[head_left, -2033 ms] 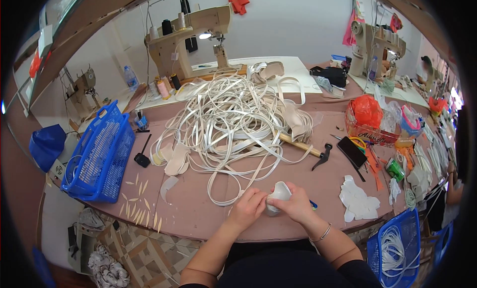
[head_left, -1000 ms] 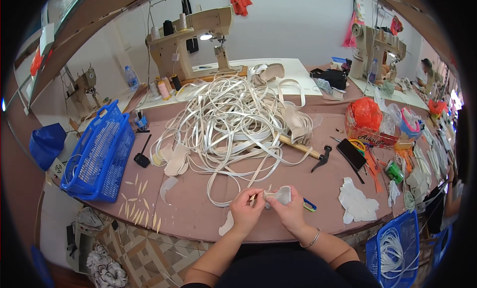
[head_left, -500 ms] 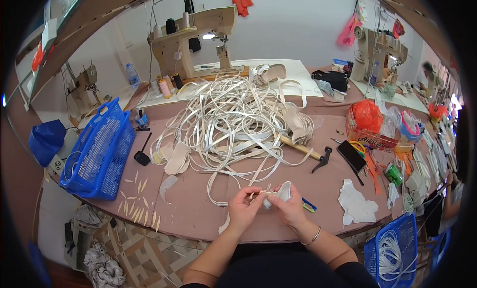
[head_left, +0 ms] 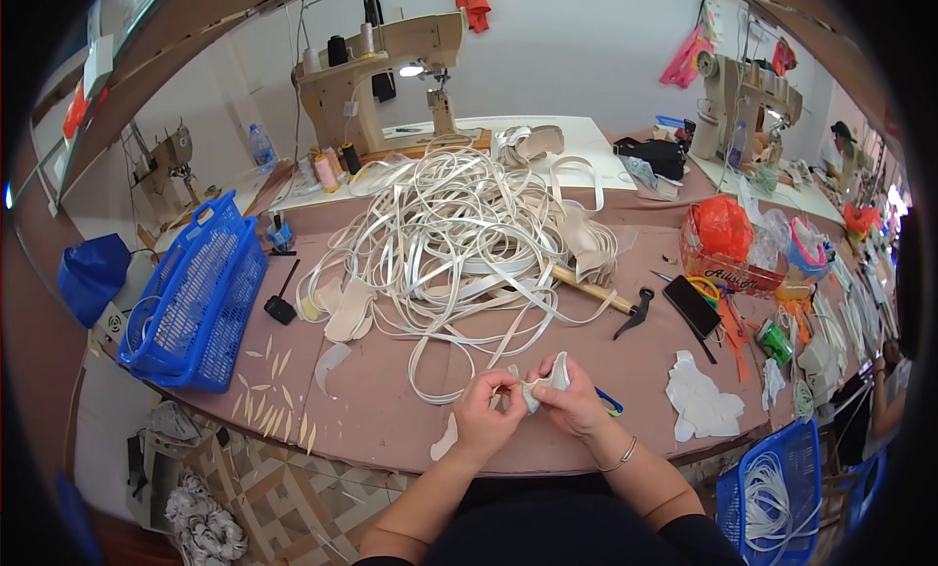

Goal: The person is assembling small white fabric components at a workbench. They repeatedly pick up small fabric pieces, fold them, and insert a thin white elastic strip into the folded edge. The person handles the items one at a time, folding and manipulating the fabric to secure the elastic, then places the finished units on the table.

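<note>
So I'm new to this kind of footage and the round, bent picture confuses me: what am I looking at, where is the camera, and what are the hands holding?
The camera sits on a person's head and looks down, and its very wide lens bends straight edges. The two bare forearms at the bottom are that person's own. The left hand and right hand together pinch a small pale curved piece over a brownish worktable. Behind it lies a big tangle of white straps, with a hammer at its right. A blue basket stands at the left, white cut pieces lie at the right, and a sewing machine stands at the back.
</note>
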`<state>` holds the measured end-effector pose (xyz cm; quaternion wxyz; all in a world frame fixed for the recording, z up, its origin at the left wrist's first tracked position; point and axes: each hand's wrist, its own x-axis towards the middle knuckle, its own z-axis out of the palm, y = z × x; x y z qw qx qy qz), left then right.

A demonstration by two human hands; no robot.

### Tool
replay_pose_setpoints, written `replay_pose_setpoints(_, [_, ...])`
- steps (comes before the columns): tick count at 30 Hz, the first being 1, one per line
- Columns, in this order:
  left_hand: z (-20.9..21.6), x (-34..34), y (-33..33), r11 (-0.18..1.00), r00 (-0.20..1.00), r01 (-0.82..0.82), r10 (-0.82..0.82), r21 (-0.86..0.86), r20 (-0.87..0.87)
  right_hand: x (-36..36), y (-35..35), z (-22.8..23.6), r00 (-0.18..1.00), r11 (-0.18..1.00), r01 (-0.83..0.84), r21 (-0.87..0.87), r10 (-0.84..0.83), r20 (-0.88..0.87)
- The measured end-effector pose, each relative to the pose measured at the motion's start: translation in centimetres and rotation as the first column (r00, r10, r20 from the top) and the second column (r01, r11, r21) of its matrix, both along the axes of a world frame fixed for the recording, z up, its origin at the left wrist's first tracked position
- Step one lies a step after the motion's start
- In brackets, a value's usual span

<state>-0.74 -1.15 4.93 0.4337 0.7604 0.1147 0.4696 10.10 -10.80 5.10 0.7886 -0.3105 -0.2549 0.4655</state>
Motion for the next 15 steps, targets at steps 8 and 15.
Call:
replay_pose_setpoints(8, [0.4,0.2,-0.5,0.844,0.945,0.219,-0.059,-0.489,0.323,0.4,0.2,-0.3,0.976,0.99,-0.047,0.131,0.074,-0.206])
replay_pose_setpoints(15, [-4.8,-3.5,6.8,0.724,0.998,0.039,0.005,-0.688,0.062,1.0,0.1,-0.1,0.953,0.982,-0.085,0.168,0.129,-0.273])
